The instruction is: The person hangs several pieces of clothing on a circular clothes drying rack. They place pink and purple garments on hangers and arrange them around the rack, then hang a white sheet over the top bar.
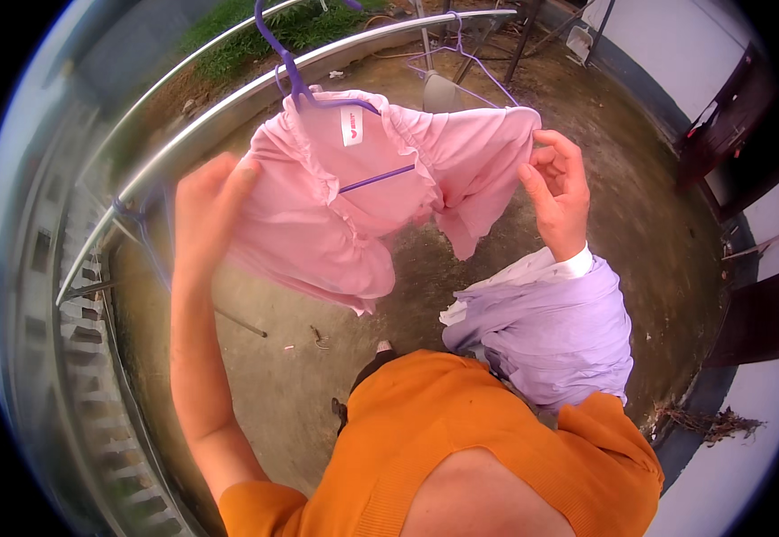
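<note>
A pink short cardigan (289,231) with ruffled edges hangs from a purple plastic hanger (292,70), whose bar shows through the neck opening. My left hand (211,208) grips the garment at its left shoulder, thumb in front. On the other side, my right hand (561,191) holds the right shoulder's edge between thumb and fingers. A lavender cloth garment (544,325) is draped over my right forearm, with white fabric (574,263) around the wrist. Inside the collar sits a white label (352,127) bearing print.
A metal drying rail (376,41) curves across, with another purple hanger (458,47) and a blurred hanger (144,218) on it. Below is a concrete floor (275,389). A balustrade (104,376) runs along the left; white walls (685,54) and dark doors (725,121) stand right.
</note>
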A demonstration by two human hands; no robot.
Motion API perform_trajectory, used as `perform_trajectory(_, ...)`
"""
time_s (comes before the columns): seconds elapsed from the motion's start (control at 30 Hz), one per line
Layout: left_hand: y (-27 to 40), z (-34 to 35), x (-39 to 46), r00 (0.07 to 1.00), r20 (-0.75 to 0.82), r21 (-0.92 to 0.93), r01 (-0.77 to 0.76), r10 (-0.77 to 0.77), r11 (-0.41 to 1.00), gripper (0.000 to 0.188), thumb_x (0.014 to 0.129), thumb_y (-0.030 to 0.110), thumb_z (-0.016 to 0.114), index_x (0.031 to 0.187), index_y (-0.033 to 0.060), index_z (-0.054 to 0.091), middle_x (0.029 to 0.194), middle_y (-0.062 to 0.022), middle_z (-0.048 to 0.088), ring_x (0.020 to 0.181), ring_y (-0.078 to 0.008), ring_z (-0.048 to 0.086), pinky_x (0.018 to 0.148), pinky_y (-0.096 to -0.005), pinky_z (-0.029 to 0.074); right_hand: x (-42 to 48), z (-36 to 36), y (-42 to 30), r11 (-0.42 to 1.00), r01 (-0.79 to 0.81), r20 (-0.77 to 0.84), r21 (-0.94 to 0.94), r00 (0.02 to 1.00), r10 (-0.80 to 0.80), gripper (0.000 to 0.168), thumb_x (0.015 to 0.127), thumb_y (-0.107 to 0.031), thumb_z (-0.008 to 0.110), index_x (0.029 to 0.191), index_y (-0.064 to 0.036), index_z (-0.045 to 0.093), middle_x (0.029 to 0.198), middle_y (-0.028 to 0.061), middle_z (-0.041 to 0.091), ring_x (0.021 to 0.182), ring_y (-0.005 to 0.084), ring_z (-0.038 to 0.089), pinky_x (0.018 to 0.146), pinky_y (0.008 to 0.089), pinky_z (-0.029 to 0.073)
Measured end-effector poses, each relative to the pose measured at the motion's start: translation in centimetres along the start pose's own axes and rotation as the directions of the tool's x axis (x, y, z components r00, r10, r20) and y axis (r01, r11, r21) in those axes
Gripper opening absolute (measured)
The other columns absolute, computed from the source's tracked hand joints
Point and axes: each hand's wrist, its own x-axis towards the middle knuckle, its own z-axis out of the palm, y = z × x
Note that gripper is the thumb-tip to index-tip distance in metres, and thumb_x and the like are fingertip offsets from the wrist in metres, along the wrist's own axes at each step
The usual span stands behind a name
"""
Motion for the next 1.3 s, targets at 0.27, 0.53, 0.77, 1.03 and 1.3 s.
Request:
perform_trajectory(0.27, -3.6, 0.5, -8.0, 0.998, -0.064, 0.110, 0.010, -0.002, 0.994, 0.030, 0.092, 0.023, 0.067, 0.076, -0.0018, 0.060, 0.062, -0.0074, 0.050, 0.059, -0.0125, 0.044, 0.055, -0.0293, 0.038, 2.0, 3.6, 0.3, 0.988, 0.105, 0.142, -0.117, 0.986, -0.088, 0.014, 0.093, -0.005, 0.060, 0.107, -0.005, 0.063, 0.099, 0.0051, 0.062, 0.084, 0.0168, 0.060, 0.077, 0.0289, 0.048)
perform_trajectory(0.53, -2.9, -0.6, -8.9, 0.991, -0.089, 0.122, 0.109, -0.099, 0.987, 0.028, 0.092, 0.028, 0.068, 0.083, 0.0008, 0.066, 0.064, -0.0066, 0.055, 0.058, -0.0123, 0.049, 0.056, -0.0285, 0.041, -0.8, 9.5, -4.0, 0.932, 0.325, 0.582, -0.163, 0.794, -0.175, 0.012, 0.085, -0.024, 0.068, 0.089, -0.012, 0.071, 0.080, 0.0031, 0.065, 0.074, 0.0272, 0.063, 0.065, 0.0343, 0.048)
perform_trajectory(0.77, -2.2, -5.3, -6.9, 0.885, 0.074, -0.213, 0.464, -0.460, 0.860, 0.034, 0.097, 0.027, 0.061, 0.083, -0.0034, 0.062, 0.065, -0.0005, 0.053, 0.065, -0.0061, 0.044, 0.058, -0.0279, 0.040, -1.3, 10.0, -2.8, 0.940, 0.327, 0.602, 0.103, 0.732, -0.320, 0.012, 0.084, -0.014, 0.070, 0.084, -0.002, 0.069, 0.066, 0.0090, 0.056, 0.056, 0.0246, 0.054, 0.052, 0.0315, 0.040)
perform_trajectory(1.03, -8.8, -6.5, -12.3, 0.908, 0.089, -0.420, 0.406, -0.408, 0.811, 0.042, 0.100, 0.042, 0.054, 0.100, 0.0011, 0.066, 0.087, -0.0004, 0.064, 0.074, -0.0129, 0.053, 0.069, -0.0306, 0.044, -0.2, 8.9, -1.6, 0.989, 0.146, 0.428, -0.036, 0.896, -0.117, 0.014, 0.086, -0.017, 0.071, 0.083, -0.003, 0.070, 0.066, 0.0068, 0.058, 0.056, 0.0190, 0.053, 0.052, 0.0292, 0.041)
perform_trajectory(1.3, -2.9, 4.2, -12.0, 0.772, -0.635, 0.281, 0.197, 0.028, 0.939, 0.031, 0.086, 0.025, 0.077, 0.089, 0.0016, 0.058, 0.070, -0.0003, 0.057, 0.062, -0.0146, 0.049, 0.062, -0.0277, 0.043, 0.9, 9.6, -3.1, 0.989, 0.143, 0.336, -0.036, 0.934, -0.123, 0.009, 0.086, -0.012, 0.071, 0.084, -0.003, 0.070, 0.067, 0.0069, 0.059, 0.056, 0.0181, 0.053, 0.053, 0.0285, 0.041)
